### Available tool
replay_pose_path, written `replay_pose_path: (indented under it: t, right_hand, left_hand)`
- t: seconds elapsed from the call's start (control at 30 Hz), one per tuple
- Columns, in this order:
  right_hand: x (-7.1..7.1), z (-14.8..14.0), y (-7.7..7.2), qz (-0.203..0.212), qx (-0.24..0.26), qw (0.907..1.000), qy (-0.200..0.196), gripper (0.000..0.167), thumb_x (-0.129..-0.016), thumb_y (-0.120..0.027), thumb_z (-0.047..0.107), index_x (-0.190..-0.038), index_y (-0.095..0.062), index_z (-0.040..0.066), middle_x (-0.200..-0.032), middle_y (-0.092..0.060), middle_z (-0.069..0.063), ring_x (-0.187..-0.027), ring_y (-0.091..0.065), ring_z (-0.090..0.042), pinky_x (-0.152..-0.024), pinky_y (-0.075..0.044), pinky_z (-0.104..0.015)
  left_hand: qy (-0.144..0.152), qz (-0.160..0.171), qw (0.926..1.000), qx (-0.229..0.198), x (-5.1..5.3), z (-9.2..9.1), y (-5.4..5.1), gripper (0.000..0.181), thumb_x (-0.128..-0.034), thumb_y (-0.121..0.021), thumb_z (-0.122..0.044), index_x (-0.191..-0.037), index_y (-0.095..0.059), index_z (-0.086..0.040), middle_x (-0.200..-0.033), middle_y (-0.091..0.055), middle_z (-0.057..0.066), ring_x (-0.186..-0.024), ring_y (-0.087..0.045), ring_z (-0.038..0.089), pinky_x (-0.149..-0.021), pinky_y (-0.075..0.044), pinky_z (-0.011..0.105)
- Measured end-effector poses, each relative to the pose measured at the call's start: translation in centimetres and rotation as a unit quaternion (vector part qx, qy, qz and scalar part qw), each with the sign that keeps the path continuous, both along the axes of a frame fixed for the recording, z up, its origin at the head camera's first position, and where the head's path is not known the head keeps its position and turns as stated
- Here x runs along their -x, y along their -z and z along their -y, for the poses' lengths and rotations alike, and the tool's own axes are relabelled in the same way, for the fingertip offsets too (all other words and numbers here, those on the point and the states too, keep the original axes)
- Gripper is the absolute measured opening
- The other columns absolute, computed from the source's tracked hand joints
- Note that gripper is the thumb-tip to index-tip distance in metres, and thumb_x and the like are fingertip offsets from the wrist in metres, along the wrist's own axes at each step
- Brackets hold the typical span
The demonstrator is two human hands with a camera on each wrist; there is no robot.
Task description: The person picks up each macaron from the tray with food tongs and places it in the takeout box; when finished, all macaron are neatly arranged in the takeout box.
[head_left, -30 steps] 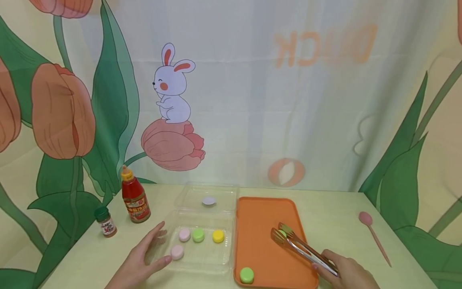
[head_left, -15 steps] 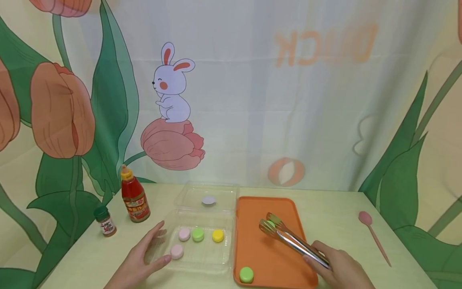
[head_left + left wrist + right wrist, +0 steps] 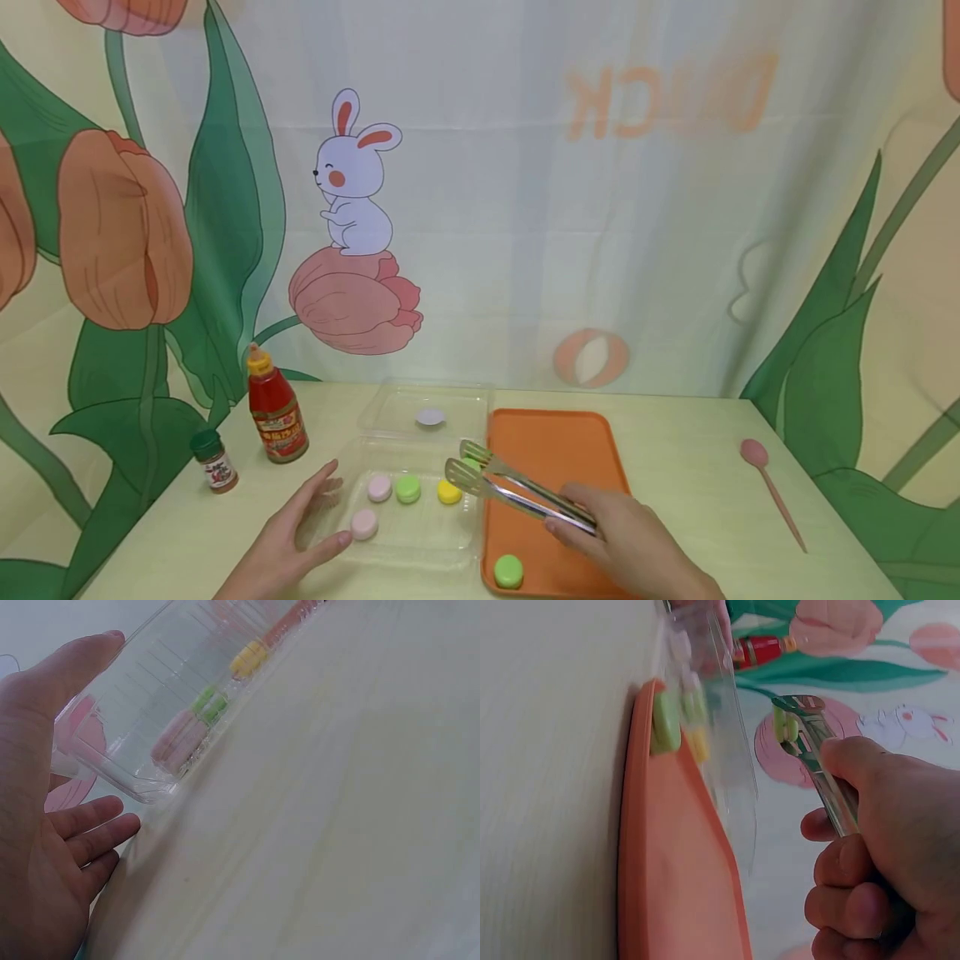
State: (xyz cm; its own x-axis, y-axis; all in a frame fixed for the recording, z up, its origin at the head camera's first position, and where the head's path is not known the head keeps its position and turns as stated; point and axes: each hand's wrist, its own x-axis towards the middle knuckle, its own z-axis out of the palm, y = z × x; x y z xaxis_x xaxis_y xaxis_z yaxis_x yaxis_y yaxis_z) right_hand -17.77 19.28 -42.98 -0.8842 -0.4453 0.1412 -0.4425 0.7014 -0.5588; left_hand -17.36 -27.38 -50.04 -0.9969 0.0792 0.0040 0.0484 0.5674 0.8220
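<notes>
Near the clear container [image 3: 420,537], a green macaron [image 3: 471,463] is held high, apparently for clearance, in tongs [image 3: 540,507] gripped by the right hand [image 3: 630,542]; the left hand [image 3: 288,533], fingers relaxed, is placed opposite, perhaps for steadying.

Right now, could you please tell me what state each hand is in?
Left hand: open beside the clear box; contact unclear.
Right hand: closed around the tongs, which pinch a green macaron.

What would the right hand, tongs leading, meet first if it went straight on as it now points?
Probably the red bottle: the tongs in the right hand point across the clear box roughly toward it. Depth is unclear, so they could catch the open lid first.
</notes>
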Motion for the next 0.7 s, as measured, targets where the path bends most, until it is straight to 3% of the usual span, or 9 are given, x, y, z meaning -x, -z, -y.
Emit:
replay_pose_path:
  t: [0.2,0.57,0.7]
  right_hand:
    - [0.3,3.4,-0.2,-0.012,-0.011,0.9986,-0.051,0.03,-0.107,-0.066,0.063,-0.099,-0.065,0.034,-0.07,-0.05,0.018,-0.06,-0.046,-0.001,-0.054,-0.039,-0.023]
    - [0.9,6.6,0.1,0.039,-0.061,0.9942,-0.08,0.037,-0.107,-0.063,0.067,-0.103,-0.068,0.03,-0.076,-0.057,0.017,-0.064,-0.05,-0.004,-0.058,-0.044,-0.027]
    - [1.0,7.4,-0.3,0.029,-0.077,0.9924,-0.092,0.036,-0.107,-0.065,0.064,-0.102,-0.07,0.029,-0.077,-0.06,0.018,-0.064,-0.052,-0.004,-0.058,-0.046,-0.027]
  left_hand:
    - [0.002,-0.009,1.0,-0.002,0.0,0.0,0.1,0.101,-0.0983,-0.083,-0.054,-0.177,-0.026,-0.027,-0.167,-0.054,0.013,-0.153,-0.053,0.039,-0.125,-0.039,0.073]
    - [0.002,-0.005,1.0,-0.003,0.0,-0.1,0.1,0.103,-0.0975,-0.084,-0.056,-0.177,-0.025,-0.028,-0.169,-0.053,0.013,-0.155,-0.05,0.041,-0.126,-0.039,0.071]
    - [0.0,-0.002,1.0,-0.002,-0.1,0.0,0.1,0.103,-0.0974,-0.083,-0.056,-0.177,-0.025,-0.028,-0.169,-0.052,0.014,-0.156,-0.05,0.042,-0.126,-0.039,0.072]
